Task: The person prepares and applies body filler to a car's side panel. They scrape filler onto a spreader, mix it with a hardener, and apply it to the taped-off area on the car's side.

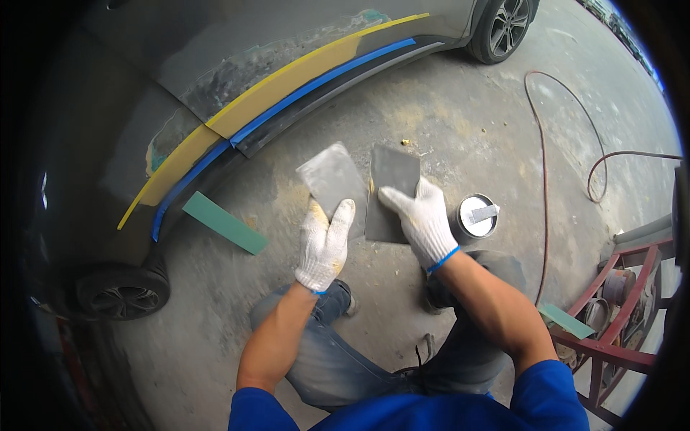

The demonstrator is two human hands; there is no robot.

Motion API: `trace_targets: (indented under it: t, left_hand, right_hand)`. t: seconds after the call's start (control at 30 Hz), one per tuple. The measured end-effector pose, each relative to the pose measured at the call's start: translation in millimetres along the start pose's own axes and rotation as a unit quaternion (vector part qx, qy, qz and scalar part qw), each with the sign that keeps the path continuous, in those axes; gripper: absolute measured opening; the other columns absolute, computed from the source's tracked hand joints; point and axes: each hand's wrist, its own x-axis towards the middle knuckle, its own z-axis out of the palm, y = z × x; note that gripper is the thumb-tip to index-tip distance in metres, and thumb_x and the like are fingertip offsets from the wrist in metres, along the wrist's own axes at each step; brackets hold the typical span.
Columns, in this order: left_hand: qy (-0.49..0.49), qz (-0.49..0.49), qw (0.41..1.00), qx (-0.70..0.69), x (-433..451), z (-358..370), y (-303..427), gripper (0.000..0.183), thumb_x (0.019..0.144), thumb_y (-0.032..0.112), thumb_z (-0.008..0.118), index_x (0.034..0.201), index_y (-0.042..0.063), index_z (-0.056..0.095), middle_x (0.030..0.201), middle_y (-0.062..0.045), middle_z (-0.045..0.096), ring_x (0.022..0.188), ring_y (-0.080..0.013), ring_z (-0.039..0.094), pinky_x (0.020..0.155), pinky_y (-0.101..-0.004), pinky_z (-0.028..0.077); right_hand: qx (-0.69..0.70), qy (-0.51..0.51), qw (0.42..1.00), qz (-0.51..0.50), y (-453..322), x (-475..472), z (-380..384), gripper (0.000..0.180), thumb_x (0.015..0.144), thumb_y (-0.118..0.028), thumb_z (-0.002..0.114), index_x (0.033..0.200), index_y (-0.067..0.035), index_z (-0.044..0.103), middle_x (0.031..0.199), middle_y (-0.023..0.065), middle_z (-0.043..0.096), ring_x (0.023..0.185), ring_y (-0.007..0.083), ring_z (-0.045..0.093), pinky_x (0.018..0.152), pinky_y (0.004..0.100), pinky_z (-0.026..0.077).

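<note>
My gloved left hand (322, 253) grips the near end of a light grey, flat spreader plate (335, 175). In my gloved right hand (426, 220) is a darker rectangular plate (396, 164), its thumb lying across the face. The plates are side by side over the floor, their inner edges close; whether they touch I cannot tell. A yellowish smear of body filler (371, 186) clings to the dark plate's left edge. Ahead, the car's lower doors carry a tan band of filler (291, 87) between yellow tape (318, 52) and blue masking tape (334, 78).
Beside my right hand stands a round tin (459, 229) with a small flat tool (484, 214) across its top. A green sanding board (225, 222) lies near the car. To the right are a reddish air hose (543, 188) and a red metal rack (606, 353) holding tins.
</note>
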Motion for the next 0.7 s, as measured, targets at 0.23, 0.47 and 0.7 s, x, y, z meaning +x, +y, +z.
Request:
trace_targets:
  t: [0.23,0.47,0.7]
  left_hand:
    - [0.038,0.081,0.983,0.159,-14.0,10.8,0.5,0.013,0.088,0.003,0.074,0.094,-0.007,0.070,0.085,-0.011,0.075,0.072,-0.0149,0.068,0.067,-0.0326,0.054]
    - [-0.078,0.096,0.977,0.171,-14.3,-7.5,6.8,0.009,0.087,0.000,0.070,0.092,-0.007,0.069,0.080,-0.011,0.074,0.069,-0.0145,0.068,0.062,-0.0317,0.052]
    - [-0.178,0.163,0.949,0.200,-12.3,-19.9,0.1,0.010,0.086,0.007,0.068,0.085,-0.003,0.066,0.071,-0.015,0.067,0.060,-0.0254,0.065,0.055,-0.0382,0.048]
  right_hand:
    - [-0.062,0.018,0.997,-0.031,16.7,-19.4,8.3,0.019,0.086,-0.009,0.068,0.097,0.006,0.068,0.083,0.0115,0.073,0.072,0.0138,0.065,0.068,0.0314,0.054]
    - [-0.201,-0.002,0.974,-0.103,13.1,-23.8,1.8,0.023,0.084,-0.010,0.070,0.099,0.007,0.067,0.084,0.0153,0.073,0.076,0.0154,0.066,0.072,0.0322,0.054]
    - [-0.220,-0.047,0.969,-0.099,-1.5,-38.7,7.4,0.022,0.085,-0.009,0.070,0.101,0.006,0.067,0.084,0.0161,0.073,0.076,0.0128,0.067,0.073,0.0316,0.055]
